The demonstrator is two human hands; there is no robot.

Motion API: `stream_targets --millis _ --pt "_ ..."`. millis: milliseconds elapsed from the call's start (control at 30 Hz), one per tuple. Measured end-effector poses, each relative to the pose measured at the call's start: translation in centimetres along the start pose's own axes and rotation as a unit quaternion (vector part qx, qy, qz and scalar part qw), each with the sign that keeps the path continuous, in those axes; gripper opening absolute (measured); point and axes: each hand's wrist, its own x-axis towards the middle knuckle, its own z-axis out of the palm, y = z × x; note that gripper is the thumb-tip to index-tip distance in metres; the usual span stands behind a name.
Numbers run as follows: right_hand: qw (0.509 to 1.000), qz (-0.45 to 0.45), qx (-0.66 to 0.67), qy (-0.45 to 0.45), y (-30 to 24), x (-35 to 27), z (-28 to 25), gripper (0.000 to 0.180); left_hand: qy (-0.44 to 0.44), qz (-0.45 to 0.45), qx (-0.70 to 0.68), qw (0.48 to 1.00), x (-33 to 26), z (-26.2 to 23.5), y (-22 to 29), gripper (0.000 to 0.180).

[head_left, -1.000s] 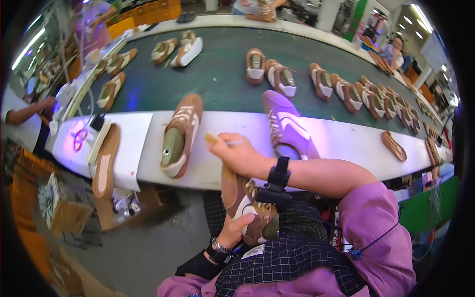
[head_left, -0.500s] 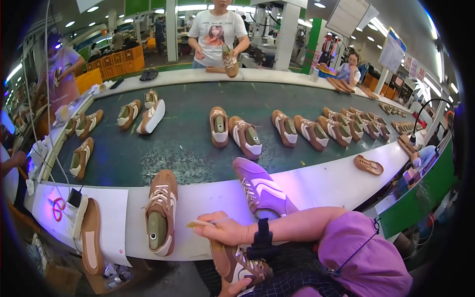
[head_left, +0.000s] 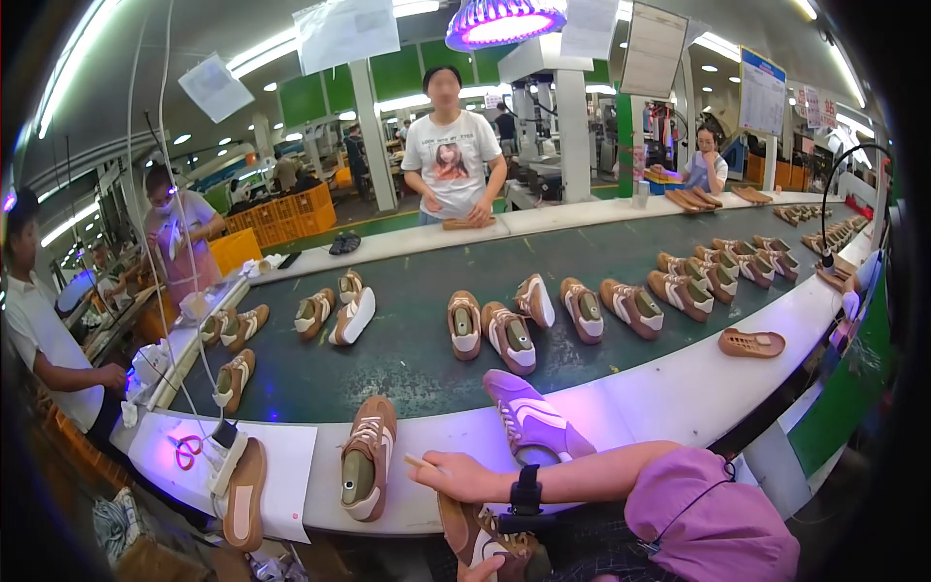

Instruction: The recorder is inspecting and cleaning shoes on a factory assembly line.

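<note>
At the near edge of the white ledge, my right hand (head_left: 464, 477) is closed on a thin tan strip-like tool (head_left: 419, 462), whose exact kind I cannot make out. Below it a brown-and-white sneaker (head_left: 477, 532) is tilted on its side, held by my left hand (head_left: 482, 570), which shows only in part at the lower edge. To the left stands another brown sneaker (head_left: 370, 461) with a green shoe last inside. Beyond my right wrist, a sneaker (head_left: 531, 415) lies under purple light.
Several sneakers (head_left: 508, 339) stand on the dark green belt (head_left: 417, 291). A loose sole (head_left: 245, 495), red-handled scissors (head_left: 187, 451) and a power strip (head_left: 228, 464) lie at left; a brown sole (head_left: 752, 342) lies at right. A purple lamp (head_left: 506, 23) hangs above. Co-workers (head_left: 451, 165) stand around.
My view has tilted upward, bringing the lamp into sight. The person opposite has let go of a sneaker, which now lies on the belt. My hands keep their hold.
</note>
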Motion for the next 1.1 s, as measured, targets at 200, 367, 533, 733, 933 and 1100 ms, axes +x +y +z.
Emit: stream_targets --millis 200,367,533,733,933,1100 --pt "0.999 -0.030 0.016 0.013 1.0 1.0 0.1 0.052 0.031 -0.061 -0.037 0.997 -1.3 0.1 -0.5 0.028" --pt "0.994 -0.082 0.070 -0.015 0.1 1.4 -0.3 0.041 0.031 -0.128 -0.090 0.987 -3.7 1.2 -0.2 0.021" --pt "0.989 -0.085 0.114 -0.039 1.2 2.1 -0.7 0.037 0.024 -0.157 -0.134 0.978 -3.5 0.1 -2.5 0.031" --pt "0.972 -0.060 0.220 -0.051 1.9 2.2 -0.4 0.036 0.023 -0.137 -0.126 0.982 -3.8 -1.1 -4.2 0.047" --pt "0.992 -0.074 0.092 -0.048 2.1 2.2 -0.7 0.045 0.033 -0.113 -0.116 0.986 -4.1 -1.1 -5.3 0.057" --pt "0.999 -0.039 0.015 0.030 0.4 0.5 -0.6 0.044 0.057 -0.098 -0.074 0.991 -4.0 -0.1 -4.8 0.060"
